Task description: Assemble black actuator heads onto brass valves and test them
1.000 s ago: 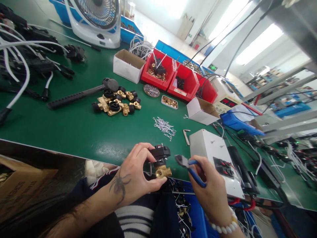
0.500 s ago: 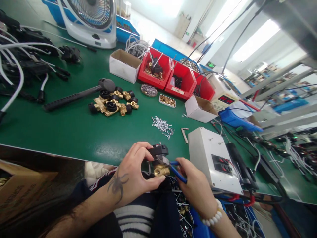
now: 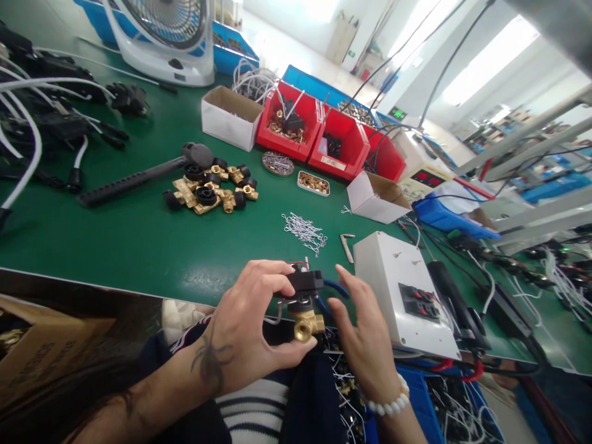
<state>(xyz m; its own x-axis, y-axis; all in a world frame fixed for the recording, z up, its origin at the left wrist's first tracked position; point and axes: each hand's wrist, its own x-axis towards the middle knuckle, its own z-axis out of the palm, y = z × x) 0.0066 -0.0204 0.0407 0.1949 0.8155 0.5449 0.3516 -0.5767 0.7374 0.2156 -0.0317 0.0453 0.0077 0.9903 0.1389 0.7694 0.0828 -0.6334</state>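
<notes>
My left hand [image 3: 247,317] is closed around a brass valve [image 3: 304,325] with a black plastic head [image 3: 305,282] on top, held upright at the bench's front edge. Thumb below, fingers above, it grips the valve from the left. My right hand [image 3: 363,330] is open just to the right, thumb and fingers apart. Behind it are the blue handles of the pliers [image 3: 337,287]; their jaws are hidden by the valve. Beyond the hands lies a pile of small wire clips [image 3: 305,231], with a bent metal key [image 3: 346,248] to its right.
Brass fittings with black caps [image 3: 210,191] and a hammer [image 3: 139,179] lie on the left. Red bins [image 3: 333,161] and white boxes [image 3: 231,126] stand at the back. A grey switch box [image 3: 383,277] is close on the right. A fan [image 3: 171,65] stands far left.
My right hand has let go of the pliers and opened. The pliers now lie behind the valve. My left hand still holds the valve, now turned slightly.
</notes>
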